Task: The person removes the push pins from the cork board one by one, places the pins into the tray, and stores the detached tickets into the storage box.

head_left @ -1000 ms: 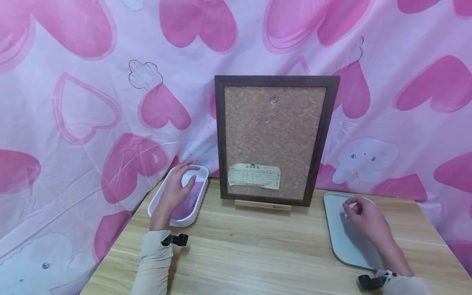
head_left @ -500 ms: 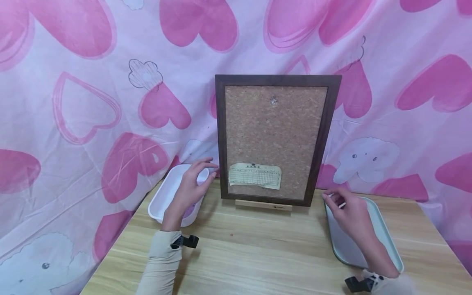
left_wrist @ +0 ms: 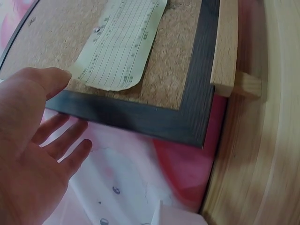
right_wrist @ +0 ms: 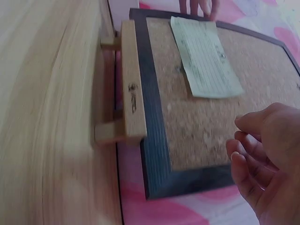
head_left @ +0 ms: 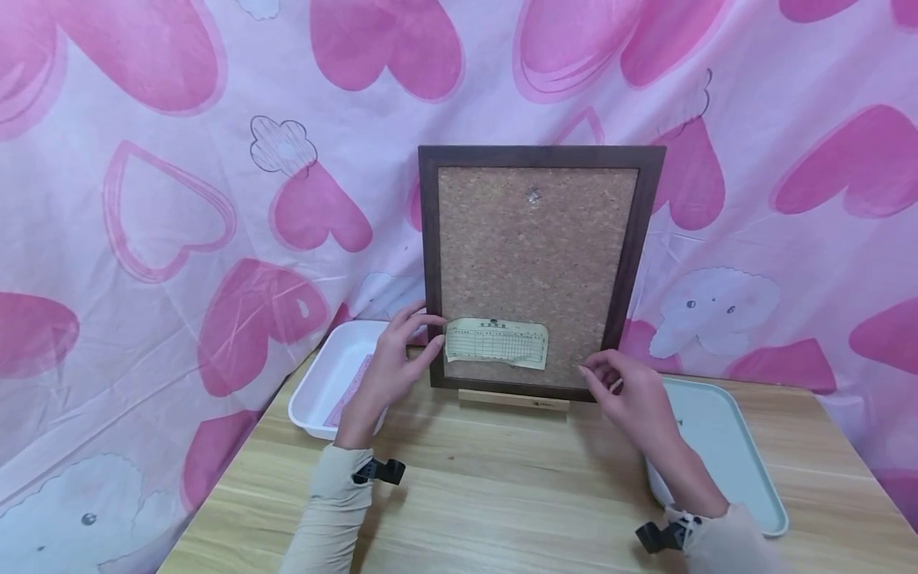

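A cork board (head_left: 534, 263) in a dark frame stands upright on a wooden support. Low on its left, a pale printed paper slip (head_left: 495, 344) hangs from a pin at its top edge. My left hand (head_left: 390, 363) is at the frame's left side, fingers extended; in the left wrist view the thumb (left_wrist: 58, 78) reaches the slip's corner, the other fingers below the frame edge. My right hand (head_left: 631, 395) is at the lower right of the cork, thumb and forefinger pinching a tiny pin, mostly hidden by the fingertips.
Left of the board is a white tray (head_left: 304, 406) with pink patterned paper in it. A pale green tray (head_left: 731, 454) lies right, with a small pin in it. A clear pushpin (head_left: 533, 195) sticks high in the cork. Behind hangs a pink heart-patterned cloth (head_left: 315, 72).
My left hand has moved right, from over the white tray to the frame's left edge. My right hand has come left from the green tray to the board, its fingertips pinched.
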Demonstrator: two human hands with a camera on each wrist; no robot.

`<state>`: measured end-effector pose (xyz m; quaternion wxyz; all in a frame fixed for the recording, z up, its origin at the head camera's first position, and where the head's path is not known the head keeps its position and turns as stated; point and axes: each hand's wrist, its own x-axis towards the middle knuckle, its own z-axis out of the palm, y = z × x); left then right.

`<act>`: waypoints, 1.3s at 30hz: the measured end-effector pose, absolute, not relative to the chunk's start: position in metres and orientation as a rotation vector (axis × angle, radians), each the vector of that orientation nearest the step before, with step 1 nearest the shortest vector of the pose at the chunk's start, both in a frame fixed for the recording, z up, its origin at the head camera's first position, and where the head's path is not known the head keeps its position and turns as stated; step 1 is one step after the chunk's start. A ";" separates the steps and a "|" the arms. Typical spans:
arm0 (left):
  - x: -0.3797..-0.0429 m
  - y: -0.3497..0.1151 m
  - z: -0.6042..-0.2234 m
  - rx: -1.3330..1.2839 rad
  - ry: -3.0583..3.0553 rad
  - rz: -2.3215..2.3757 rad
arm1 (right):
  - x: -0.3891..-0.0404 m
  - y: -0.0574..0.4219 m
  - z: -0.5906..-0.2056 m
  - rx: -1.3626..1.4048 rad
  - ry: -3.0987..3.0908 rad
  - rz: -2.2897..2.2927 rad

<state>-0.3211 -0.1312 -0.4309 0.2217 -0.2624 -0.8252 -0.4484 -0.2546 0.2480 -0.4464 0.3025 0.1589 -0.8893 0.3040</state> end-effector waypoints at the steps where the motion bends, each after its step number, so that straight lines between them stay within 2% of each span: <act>1: -0.321 -0.130 -0.431 -0.719 -2.283 -1.246 | -0.256 0.245 -0.446 0.435 -2.353 0.806; 25: -0.332 -0.106 -0.433 -0.642 -2.263 -1.254 | -0.279 0.180 -0.428 0.529 -2.301 0.835; 39: -0.334 -0.109 -0.440 -0.595 -2.191 -1.351 | -0.301 0.147 -0.427 0.569 -2.251 0.773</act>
